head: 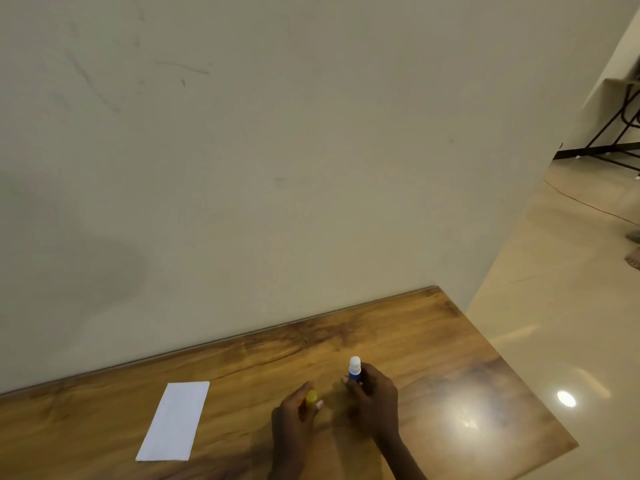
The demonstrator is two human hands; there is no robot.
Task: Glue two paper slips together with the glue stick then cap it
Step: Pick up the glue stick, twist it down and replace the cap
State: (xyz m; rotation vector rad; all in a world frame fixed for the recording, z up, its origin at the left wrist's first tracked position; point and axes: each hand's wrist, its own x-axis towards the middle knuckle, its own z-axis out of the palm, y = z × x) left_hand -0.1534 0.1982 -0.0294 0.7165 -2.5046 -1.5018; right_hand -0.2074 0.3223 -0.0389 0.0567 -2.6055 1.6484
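The glue stick (355, 371) stands upright with a blue body and a white exposed tip; it is uncapped and gripped around the body by the right hand (374, 398). Its yellow cap (311, 397) is separate, pinched in the fingers of the left hand (294, 419), just left of the stick. A white rectangular paper slip (175, 420) lies flat on the table (433, 358), well left of both.

We see a plain indoor room: a wooden bench (398, 341) against a bare scuffed wall (242, 150), beside a glossy tiled floor (554, 306).
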